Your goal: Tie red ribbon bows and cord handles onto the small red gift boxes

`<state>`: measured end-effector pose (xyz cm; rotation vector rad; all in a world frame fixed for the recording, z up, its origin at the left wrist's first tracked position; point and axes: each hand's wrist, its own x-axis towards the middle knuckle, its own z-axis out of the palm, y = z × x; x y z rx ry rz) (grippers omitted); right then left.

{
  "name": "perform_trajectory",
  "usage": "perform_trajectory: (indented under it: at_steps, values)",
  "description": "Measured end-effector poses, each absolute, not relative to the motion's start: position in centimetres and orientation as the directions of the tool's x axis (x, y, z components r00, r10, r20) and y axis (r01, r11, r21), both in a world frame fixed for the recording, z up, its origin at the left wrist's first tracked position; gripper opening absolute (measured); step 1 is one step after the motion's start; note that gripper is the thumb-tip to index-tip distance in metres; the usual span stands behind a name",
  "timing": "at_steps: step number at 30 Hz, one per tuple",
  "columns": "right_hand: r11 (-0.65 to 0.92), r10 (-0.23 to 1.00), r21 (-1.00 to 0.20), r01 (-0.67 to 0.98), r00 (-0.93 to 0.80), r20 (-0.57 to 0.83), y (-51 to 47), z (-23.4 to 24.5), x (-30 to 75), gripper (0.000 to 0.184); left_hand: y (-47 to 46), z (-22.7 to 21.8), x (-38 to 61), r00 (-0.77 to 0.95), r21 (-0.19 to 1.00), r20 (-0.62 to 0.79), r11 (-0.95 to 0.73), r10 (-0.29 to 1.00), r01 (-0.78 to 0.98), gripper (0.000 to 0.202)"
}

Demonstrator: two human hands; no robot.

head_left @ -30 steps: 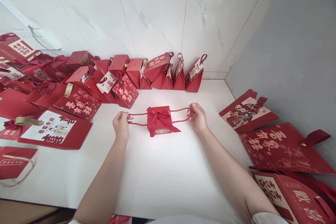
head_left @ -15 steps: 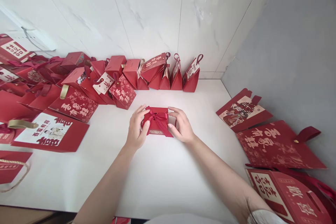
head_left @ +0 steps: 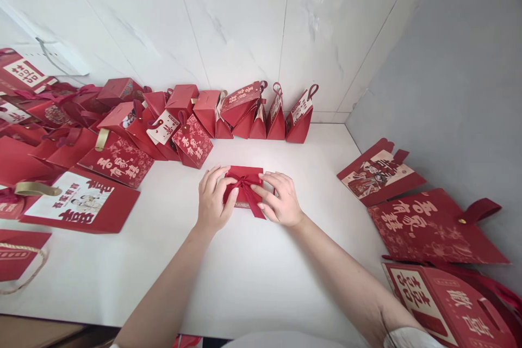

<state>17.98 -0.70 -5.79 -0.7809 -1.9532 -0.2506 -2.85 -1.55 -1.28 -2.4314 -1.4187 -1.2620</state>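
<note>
A small red gift box [head_left: 249, 170] lies on the white table in front of me, tied with a dark red ribbon bow [head_left: 244, 180]. One ribbon tail hangs over the box's near side. My left hand [head_left: 212, 196] is at the box's left side, its index finger and thumb closed on the left part of the bow. From the right, my right hand [head_left: 281, 197] reaches over the box edge with its index fingertip on the bow near the knot and its thumb lower down. The ribbon between the right fingers is partly hidden.
Several red gift boxes [head_left: 191, 141] with ribbon loops stand along the tiled wall and pile up at the left. A larger red box [head_left: 126, 201] lies at the left front. More red boxes [head_left: 436, 228] line the right side by the grey wall.
My right index finger has moved left onto the bow near the knot. My left fingers have shifted on the bow's left part. The ribbon tail hangs slightly lower.
</note>
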Motion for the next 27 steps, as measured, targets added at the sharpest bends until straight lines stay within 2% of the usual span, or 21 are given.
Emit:
perform_trajectory:
  at_steps: [6,11,13,23,27]
  values:
    - [0.725,0.463,-0.180,0.664,-0.278,0.842,-0.9,-5.5,17.9,0.036,-1.8,-1.0,-2.7,0.198,0.418,0.679,-0.594,0.707,0.688,0.002]
    - [0.709,0.503,-0.216,0.671,-0.266,0.823,-0.8,-5.6,18.0,0.038,-2.1,-1.0,-2.4,0.209,0.458,0.638,-0.583,0.741,0.671,0.029]
    - [0.703,0.519,-0.216,0.677,-0.282,0.807,-0.8,-5.6,18.0,0.040,-2.1,-1.1,-2.3,0.228,0.449,0.614,-0.572,0.756,0.686,0.034]
    - [0.702,0.589,-0.236,0.672,-0.362,0.723,-1.3,-4.9,17.1,0.052,-1.7,-1.7,-2.7,0.312,0.347,0.644,-0.631,0.698,0.694,0.027]
    - [0.712,0.585,-0.237,0.661,-0.371,0.721,-1.2,-4.8,17.2,0.044,-1.8,-2.0,-2.6,0.294,0.346,0.637,-0.605,0.713,0.718,0.025]
